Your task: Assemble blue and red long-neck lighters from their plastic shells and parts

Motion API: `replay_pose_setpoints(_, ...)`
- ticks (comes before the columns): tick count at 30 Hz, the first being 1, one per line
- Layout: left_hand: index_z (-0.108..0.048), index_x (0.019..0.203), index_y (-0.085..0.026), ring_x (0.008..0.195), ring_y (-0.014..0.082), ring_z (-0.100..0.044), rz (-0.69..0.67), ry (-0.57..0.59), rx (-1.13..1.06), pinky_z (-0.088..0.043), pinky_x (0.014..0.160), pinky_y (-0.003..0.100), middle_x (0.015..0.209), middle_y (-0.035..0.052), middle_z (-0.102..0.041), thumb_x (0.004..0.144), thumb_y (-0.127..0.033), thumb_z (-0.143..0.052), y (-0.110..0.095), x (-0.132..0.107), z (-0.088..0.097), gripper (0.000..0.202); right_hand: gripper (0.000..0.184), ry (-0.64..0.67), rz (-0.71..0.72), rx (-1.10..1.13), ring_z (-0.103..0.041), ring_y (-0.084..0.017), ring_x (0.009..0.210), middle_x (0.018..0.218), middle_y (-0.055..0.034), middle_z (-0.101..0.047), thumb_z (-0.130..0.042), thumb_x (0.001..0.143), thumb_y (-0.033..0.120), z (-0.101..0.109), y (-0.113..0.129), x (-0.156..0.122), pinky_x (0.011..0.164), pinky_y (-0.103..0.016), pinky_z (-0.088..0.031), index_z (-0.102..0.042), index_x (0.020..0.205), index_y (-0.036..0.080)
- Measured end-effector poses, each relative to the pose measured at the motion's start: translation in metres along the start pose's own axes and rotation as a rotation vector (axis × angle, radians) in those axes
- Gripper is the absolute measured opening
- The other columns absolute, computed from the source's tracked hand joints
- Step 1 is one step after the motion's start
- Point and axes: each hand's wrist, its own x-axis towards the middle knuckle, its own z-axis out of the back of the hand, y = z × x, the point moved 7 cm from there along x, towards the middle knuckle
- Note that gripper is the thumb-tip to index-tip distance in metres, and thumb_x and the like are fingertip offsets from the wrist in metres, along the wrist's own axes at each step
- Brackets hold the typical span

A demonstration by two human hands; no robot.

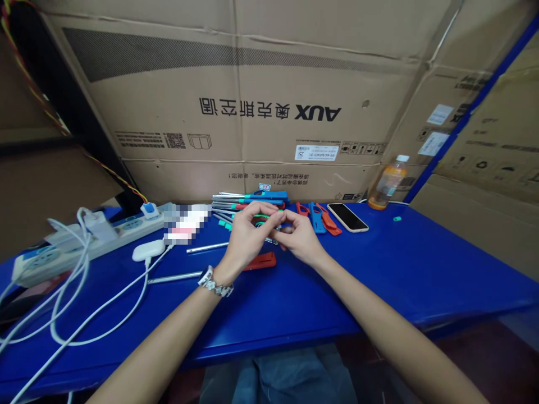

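Observation:
My left hand [248, 233] and my right hand [298, 235] meet above the blue table [421, 269], fingers pinched together on a small green-handled part [269, 224] that I cannot make out fully. A watch sits on my left wrist. Below the hands lies a red long-nosed lighter [261, 261] with a metal tube. Behind them is a pile of blue, green and red long lighters [252, 199]. Right of the hands lie loose red and blue lighter handles [320, 217].
A phone [347, 217] lies face up at right, with an orange drink bottle [387, 184] behind it. A power strip [84, 238] with white chargers and cables fills the left. Large cardboard boxes [261, 101] wall the back. A small green cap [397, 219] lies far right.

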Motion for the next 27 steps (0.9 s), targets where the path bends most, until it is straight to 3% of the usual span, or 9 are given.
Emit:
replay_pose_setpoints(4,-0.076,0.093,-0.021,0.111,0.0245,-0.062,-0.030,0.183,0.057,-0.047,0.102,0.045,0.113,0.0099,-0.070,0.090,-0.034,-0.063,-0.003,0.001,-0.001,0.019,0.042,0.229,-0.025,-0.020,-0.041,-0.005,0.039,0.063,0.0041,-0.058,-0.066,0.081,0.052,-0.006,0.010,-0.006,0.040,-0.021,-0.030,-0.060,0.101,0.016)
replay_pose_setpoints(7,-0.075,0.105,-0.022,0.122,0.0242,-0.057,-0.025,0.249,0.050,-0.043,0.107,0.046,0.125,0.0100,-0.066,0.094,-0.034,-0.056,-0.002,0.000,-0.003,0.025,0.040,0.217,-0.020,-0.036,-0.043,-0.006,0.039,0.056,0.0049,-0.055,-0.067,0.079,0.054,-0.002,0.011,-0.006,0.040,-0.021,-0.031,-0.060,0.087,0.016)
replay_pose_setpoints(9,-0.073,0.105,-0.021,0.116,0.0233,-0.060,-0.015,0.198,0.036,-0.048,0.101,0.043,0.120,0.0104,-0.066,0.092,-0.035,-0.060,-0.001,0.000,-0.003,0.023,0.041,0.125,-0.005,-0.020,-0.049,-0.007,0.043,0.058,0.0052,-0.055,-0.075,0.071,0.054,0.001,0.007,-0.002,0.043,-0.021,-0.036,-0.057,0.080,0.018)
replay_pose_setpoints(12,-0.072,0.086,-0.018,0.100,0.0215,-0.065,0.000,0.039,0.004,-0.056,0.083,0.035,0.103,0.0085,-0.068,0.081,-0.035,-0.073,0.003,0.002,0.002,0.017,0.044,0.043,0.016,-0.001,-0.050,-0.008,0.045,0.061,0.0059,-0.054,-0.081,0.064,0.052,-0.003,-0.002,0.004,0.044,-0.023,-0.040,-0.054,0.076,0.019)
replay_pose_setpoints(14,-0.069,0.075,-0.018,0.095,0.0211,-0.065,-0.010,-0.006,-0.020,-0.056,0.080,0.034,0.095,0.0074,-0.067,0.078,-0.033,-0.076,0.003,0.002,0.003,0.017,0.043,0.015,0.020,-0.005,-0.050,-0.008,0.045,0.062,0.0065,-0.052,-0.081,0.065,0.049,-0.006,-0.005,0.005,0.044,-0.023,-0.039,-0.052,0.078,0.019)
replay_pose_setpoints(17,-0.073,0.076,-0.018,0.096,0.0218,-0.066,-0.021,0.063,-0.017,-0.055,0.087,0.038,0.096,0.0080,-0.069,0.082,-0.032,-0.072,0.001,0.003,0.003,0.014,0.042,0.027,0.007,0.018,-0.052,-0.008,0.046,0.067,0.0064,-0.054,-0.079,0.069,0.048,-0.004,-0.002,0.003,0.042,-0.021,-0.037,-0.051,0.085,0.020)
replay_pose_setpoints(22,-0.077,0.099,-0.023,0.116,0.0239,-0.060,-0.047,0.226,0.063,-0.045,0.105,0.045,0.119,0.0098,-0.067,0.092,-0.032,-0.060,-0.003,0.000,-0.001,0.020,0.040,0.276,-0.028,-0.003,-0.044,-0.005,0.038,0.062,0.0051,-0.057,-0.066,0.082,0.053,-0.005,0.012,-0.007,0.037,-0.020,-0.029,-0.058,0.099,0.017)
replay_pose_setpoints(24,-0.075,0.104,-0.023,0.118,0.0237,-0.059,-0.052,0.209,0.034,-0.048,0.102,0.044,0.121,0.0103,-0.066,0.092,-0.032,-0.061,-0.004,0.000,-0.003,0.021,0.040,0.238,-0.039,-0.041,-0.041,-0.005,0.037,0.057,0.0055,-0.055,-0.067,0.081,0.054,-0.001,0.013,-0.006,0.038,-0.020,-0.029,-0.059,0.090,0.017)
replay_pose_setpoints(27,-0.073,0.091,-0.019,0.105,0.0224,-0.064,-0.009,0.075,-0.033,-0.056,0.086,0.037,0.110,0.0098,-0.067,0.082,-0.033,-0.072,0.001,0.000,0.000,0.017,0.042,0.109,-0.019,-0.023,-0.050,-0.008,0.041,0.058,0.0056,-0.055,-0.078,0.069,0.052,0.002,0.008,-0.001,0.041,-0.021,-0.035,-0.053,0.077,0.019)
